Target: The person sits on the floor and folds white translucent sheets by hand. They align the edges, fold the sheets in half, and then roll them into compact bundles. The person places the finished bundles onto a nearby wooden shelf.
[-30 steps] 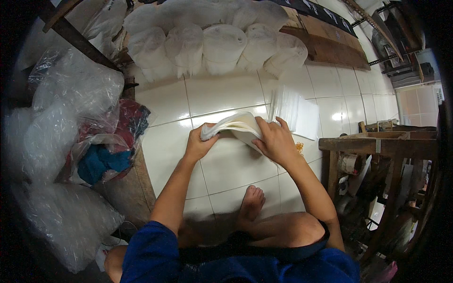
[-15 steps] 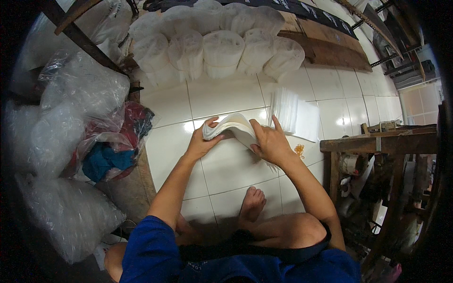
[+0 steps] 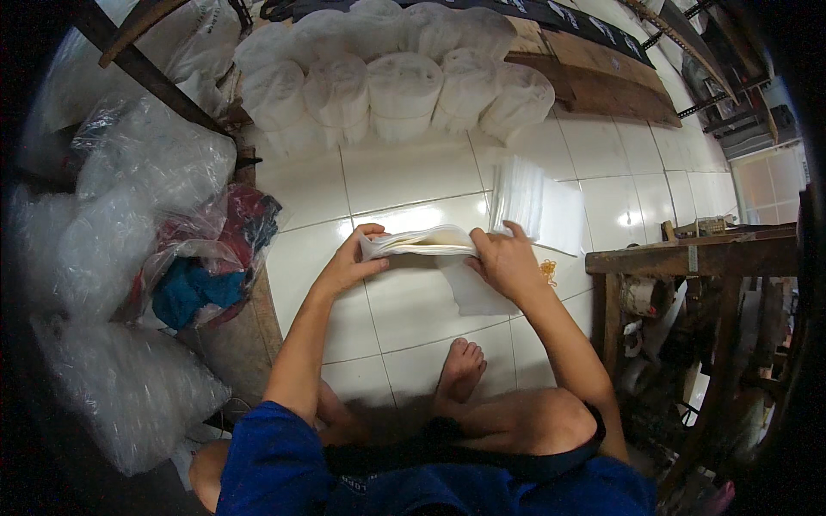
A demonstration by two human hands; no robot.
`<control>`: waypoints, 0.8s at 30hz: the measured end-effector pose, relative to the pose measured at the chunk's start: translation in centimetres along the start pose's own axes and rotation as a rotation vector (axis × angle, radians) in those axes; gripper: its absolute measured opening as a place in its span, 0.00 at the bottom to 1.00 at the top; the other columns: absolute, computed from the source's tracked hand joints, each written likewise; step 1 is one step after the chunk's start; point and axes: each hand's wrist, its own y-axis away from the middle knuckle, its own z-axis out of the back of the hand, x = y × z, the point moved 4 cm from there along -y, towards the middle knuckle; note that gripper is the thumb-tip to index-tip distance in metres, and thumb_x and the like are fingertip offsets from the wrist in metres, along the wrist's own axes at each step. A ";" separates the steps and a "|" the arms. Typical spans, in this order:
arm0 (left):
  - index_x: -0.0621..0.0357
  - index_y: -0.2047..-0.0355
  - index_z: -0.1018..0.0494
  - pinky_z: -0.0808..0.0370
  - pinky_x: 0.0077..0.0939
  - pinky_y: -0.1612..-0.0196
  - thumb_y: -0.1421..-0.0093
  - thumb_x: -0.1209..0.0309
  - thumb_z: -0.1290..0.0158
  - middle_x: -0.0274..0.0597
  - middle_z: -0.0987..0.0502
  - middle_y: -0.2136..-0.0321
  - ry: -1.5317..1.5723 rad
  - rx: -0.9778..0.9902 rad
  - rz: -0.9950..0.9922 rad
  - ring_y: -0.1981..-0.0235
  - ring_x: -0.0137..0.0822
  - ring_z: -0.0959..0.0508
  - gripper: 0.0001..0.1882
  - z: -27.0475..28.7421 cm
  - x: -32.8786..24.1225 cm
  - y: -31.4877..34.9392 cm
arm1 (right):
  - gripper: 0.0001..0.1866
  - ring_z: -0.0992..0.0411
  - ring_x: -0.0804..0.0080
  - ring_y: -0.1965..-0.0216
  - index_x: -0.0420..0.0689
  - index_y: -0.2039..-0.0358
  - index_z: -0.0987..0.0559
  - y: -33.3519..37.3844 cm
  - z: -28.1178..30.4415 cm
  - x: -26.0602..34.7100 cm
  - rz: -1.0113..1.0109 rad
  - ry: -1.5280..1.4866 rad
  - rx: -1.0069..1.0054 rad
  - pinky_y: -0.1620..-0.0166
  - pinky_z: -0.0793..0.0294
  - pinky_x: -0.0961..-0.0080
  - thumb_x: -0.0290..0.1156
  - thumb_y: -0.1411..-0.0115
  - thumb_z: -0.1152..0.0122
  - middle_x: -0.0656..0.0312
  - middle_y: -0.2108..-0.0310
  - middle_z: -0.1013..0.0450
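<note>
Between my hands is a stack of thin, whitish plastic sheets (image 3: 422,241), bent into a shallow flattened curve above the tiled floor. My left hand (image 3: 348,260) grips its left end, thumb below and fingers behind. At the right end my right hand (image 3: 503,261) pinches the stack between thumb and fingers, one finger raised. A loose translucent sheet (image 3: 477,292) hangs below the stack by my right hand. Beyond that hand lies a flat pile of clear plastic sheets (image 3: 533,206). A small heap of yellow-orange rubber bands (image 3: 548,273) sits beside my right wrist.
Several rolled bundles of whitish plastic (image 3: 404,95) stand in rows at the far side. Clear plastic bags (image 3: 129,215), one with red and blue cloth (image 3: 200,297), crowd the left. A wooden bench (image 3: 688,258) stands at right. My bare foot (image 3: 462,365) rests on the floor.
The stack has gone from a raised arch to a flatter, wider shape as my hands moved slightly apart. A loose sheet now shows hanging below it near my right hand.
</note>
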 end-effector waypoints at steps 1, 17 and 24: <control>0.54 0.41 0.36 0.35 0.30 0.42 0.46 0.69 0.40 0.41 0.28 0.49 -0.030 -0.021 0.010 0.46 0.35 0.30 0.32 0.8 0.0 0.5 | 0.25 0.23 0.60 0.67 0.45 0.50 0.31 0.1 -0.5 0.2 -0.004 -0.025 -0.026 0.45 0.31 0.58 0.37 0.45 0.32 0.57 0.71 0.22; 0.65 0.51 0.28 0.31 0.29 0.53 0.43 0.57 0.51 0.41 0.24 0.63 -0.173 -0.187 0.203 0.58 0.35 0.27 0.26 2.1 1.9 0.8 | 0.16 0.25 0.53 0.64 0.51 0.54 0.25 0.4 -1.3 0.9 0.080 -0.181 -0.042 0.58 0.25 0.60 0.30 0.44 0.36 0.55 0.56 0.28; 0.61 0.43 0.30 0.38 0.30 0.40 0.40 0.60 0.60 0.42 0.26 0.49 -0.075 -0.096 0.088 0.48 0.36 0.30 0.29 1.2 0.6 0.2 | 0.11 0.24 0.51 0.65 0.52 0.59 0.20 -1.0 -0.7 2.4 0.069 -0.236 0.040 0.61 0.23 0.60 0.29 0.44 0.37 0.54 0.51 0.29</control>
